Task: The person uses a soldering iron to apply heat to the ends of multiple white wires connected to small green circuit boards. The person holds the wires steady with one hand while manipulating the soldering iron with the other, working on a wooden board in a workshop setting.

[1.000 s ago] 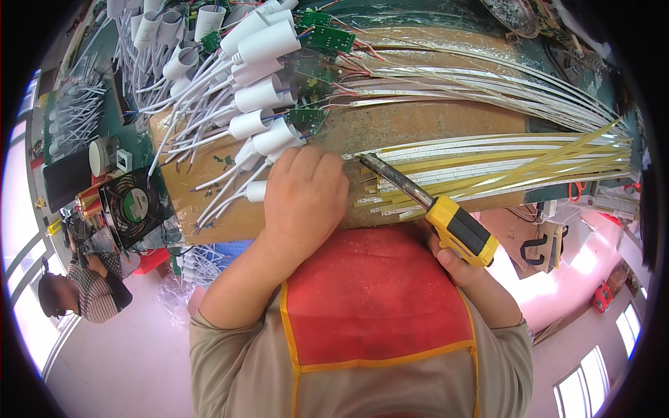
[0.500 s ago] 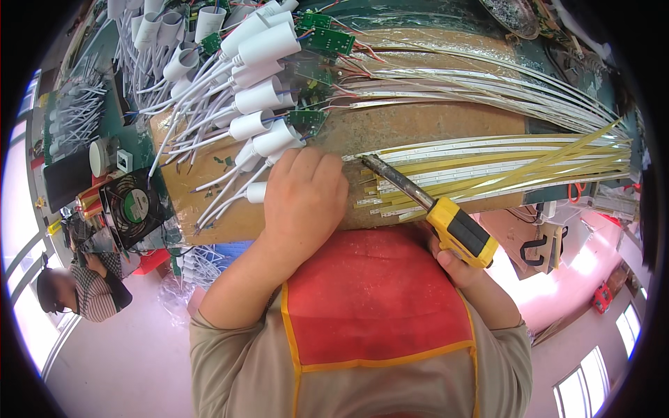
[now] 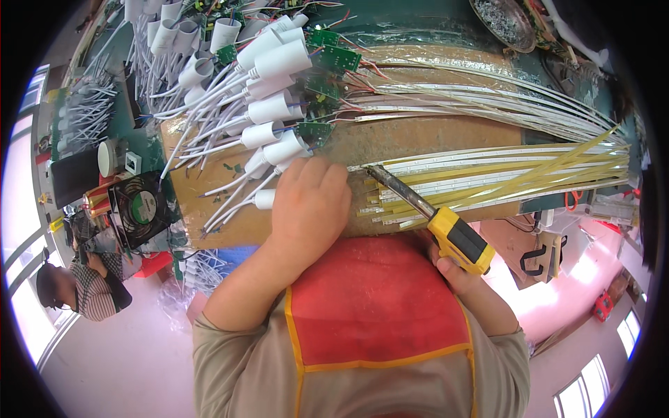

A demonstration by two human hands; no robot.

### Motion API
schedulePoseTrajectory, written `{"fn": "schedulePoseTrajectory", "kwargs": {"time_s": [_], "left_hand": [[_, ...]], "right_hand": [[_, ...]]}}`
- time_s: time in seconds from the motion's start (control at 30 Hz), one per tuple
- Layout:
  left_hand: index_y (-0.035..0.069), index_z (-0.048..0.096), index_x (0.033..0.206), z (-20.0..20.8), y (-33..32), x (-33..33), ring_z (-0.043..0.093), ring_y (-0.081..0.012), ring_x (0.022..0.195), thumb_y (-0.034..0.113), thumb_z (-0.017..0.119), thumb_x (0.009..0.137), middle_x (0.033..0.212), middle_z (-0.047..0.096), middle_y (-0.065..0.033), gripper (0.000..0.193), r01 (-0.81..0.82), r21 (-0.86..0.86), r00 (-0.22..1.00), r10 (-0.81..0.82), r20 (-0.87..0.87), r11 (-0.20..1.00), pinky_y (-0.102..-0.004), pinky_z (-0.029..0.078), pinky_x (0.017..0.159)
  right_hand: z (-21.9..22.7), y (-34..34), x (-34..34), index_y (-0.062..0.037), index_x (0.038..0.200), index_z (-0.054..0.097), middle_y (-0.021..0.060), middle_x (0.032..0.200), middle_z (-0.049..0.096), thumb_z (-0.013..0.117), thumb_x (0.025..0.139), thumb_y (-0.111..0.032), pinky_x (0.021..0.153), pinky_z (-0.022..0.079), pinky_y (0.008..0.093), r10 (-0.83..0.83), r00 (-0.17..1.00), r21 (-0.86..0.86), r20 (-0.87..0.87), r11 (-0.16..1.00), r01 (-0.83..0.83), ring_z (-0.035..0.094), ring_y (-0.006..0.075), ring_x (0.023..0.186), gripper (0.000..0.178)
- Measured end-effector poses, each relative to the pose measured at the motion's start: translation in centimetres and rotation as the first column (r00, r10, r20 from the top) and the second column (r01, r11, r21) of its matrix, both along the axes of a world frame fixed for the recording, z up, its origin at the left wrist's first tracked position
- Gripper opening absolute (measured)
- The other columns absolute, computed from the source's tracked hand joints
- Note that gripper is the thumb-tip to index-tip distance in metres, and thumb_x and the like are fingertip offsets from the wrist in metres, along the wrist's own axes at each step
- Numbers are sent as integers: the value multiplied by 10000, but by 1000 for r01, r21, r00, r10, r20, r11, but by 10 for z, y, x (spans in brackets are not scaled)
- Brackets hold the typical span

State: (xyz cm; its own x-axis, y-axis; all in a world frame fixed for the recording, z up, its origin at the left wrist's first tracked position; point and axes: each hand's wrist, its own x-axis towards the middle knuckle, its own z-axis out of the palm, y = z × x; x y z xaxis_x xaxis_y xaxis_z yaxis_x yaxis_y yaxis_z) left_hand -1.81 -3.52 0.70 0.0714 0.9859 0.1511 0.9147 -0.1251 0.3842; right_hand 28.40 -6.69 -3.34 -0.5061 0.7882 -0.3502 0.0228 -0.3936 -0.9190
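Observation:
My right hand (image 3: 451, 270) is closed round the grip of a yellow and black soldering gun (image 3: 461, 240). Its long metal barrel slants up and left, and the tip sits at the near ends of white and yellowish LED strips (image 3: 446, 167). Just left of that tip is my left hand (image 3: 310, 202), back upward, fingers bent and pinched; what they hold is hidden. Beside it lies a white plastic tube with a cable (image 3: 263, 199). More white tubes (image 3: 279, 59) with cables and green circuit boards (image 3: 341, 58) are heaped beyond it.
Brown board (image 3: 432, 132) covers the near bench. Wired strips (image 3: 481, 101) lie farther back right. A black fan (image 3: 141, 209) stands at left, a metal dish (image 3: 505, 24) at far right. Red-handled scissors (image 3: 573, 199) lie at right. Another person (image 3: 90, 285) is at far left.
The whole view has shifted slightly, with the bench lower in the picture. Both hands keep nearly the same place, and the soldering gun's tip stays at the strip ends.

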Motion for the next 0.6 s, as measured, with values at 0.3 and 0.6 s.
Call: {"fn": "schedulePoseTrajectory", "kwargs": {"time_s": [0.3,0.6], "left_hand": [[52,636,906,0,-1,0,587,-335,800,0,660,760,872,630,-128,157,3,-5,1000,-3,21,1000,-433,491,709],[31,613,1032,-1,-1,3,562,-356,828,-24,637,744,913,604,-159,295,20,-58,1000,-21,-8,998,-452,479,749]], "right_hand": [[8,0,-2,-7,1050,616,79,892,601,721,829,-105,663,465,304,-26,1000,-21,-15,999,25,586,167,766,264],[11,0,-7,-7,1086,615,67,902,606,707,832,-61,678,476,290,-60,998,-10,8,998,60,589,149,778,276]]}}
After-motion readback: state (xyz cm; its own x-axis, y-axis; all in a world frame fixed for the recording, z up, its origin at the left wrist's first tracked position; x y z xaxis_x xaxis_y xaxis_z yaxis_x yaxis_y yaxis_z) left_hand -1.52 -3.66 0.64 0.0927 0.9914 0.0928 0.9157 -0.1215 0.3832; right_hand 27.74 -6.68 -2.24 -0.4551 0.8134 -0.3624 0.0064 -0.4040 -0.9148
